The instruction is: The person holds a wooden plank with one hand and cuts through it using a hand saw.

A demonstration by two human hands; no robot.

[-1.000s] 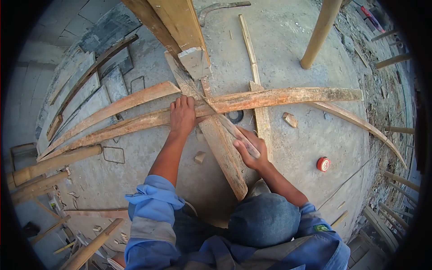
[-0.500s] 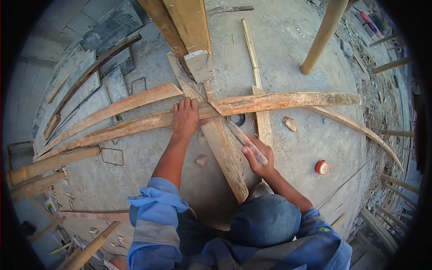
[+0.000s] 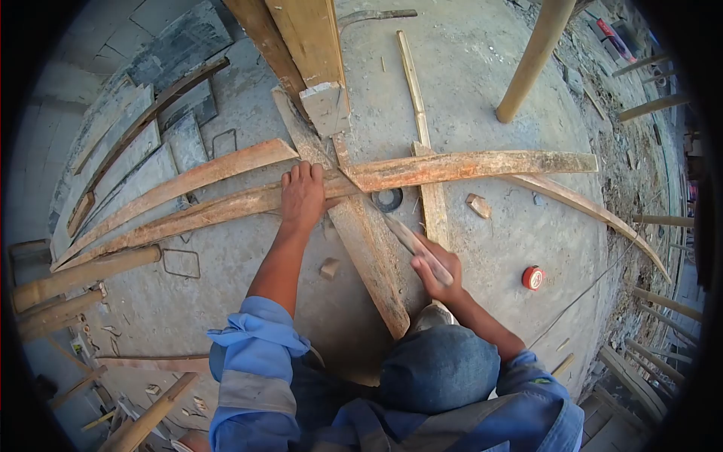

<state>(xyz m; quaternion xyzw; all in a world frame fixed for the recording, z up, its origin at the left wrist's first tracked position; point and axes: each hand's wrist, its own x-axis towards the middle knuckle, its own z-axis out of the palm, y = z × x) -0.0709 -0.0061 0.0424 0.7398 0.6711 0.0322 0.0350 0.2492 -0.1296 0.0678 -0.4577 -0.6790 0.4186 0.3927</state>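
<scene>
While the left hand [image 3: 303, 197] lies palm-down on the long curved plank [image 3: 471, 167], just left of the frame's middle, the right hand [image 3: 450, 264] is below and to the right of it with a saw-like tool [image 3: 407, 237]. The plank's long axis sweeps from the lower left to the right side of the frame. The tool's axis slants across that line, from its handle at centre right up to a thin blade that meets the plank near the middle; how deep the blade sits there cannot be told. From the right hand's grip, this meeting place lies to the upper left, and the left hand is nearer to it. The right hand's grip is closed round the handle. The left hand's fingers bend over the plank's upper edge, but whether they clasp it underneath cannot be made out. Under the plank runs a short board [image 3: 373, 264], slanting to the lower middle.

Compared with half a second ago, the right hand and handle have drawn off toward the lower right, so that the black ring [image 3: 398, 203] shows more fully, while the left hand keeps its place on the plank.
</scene>
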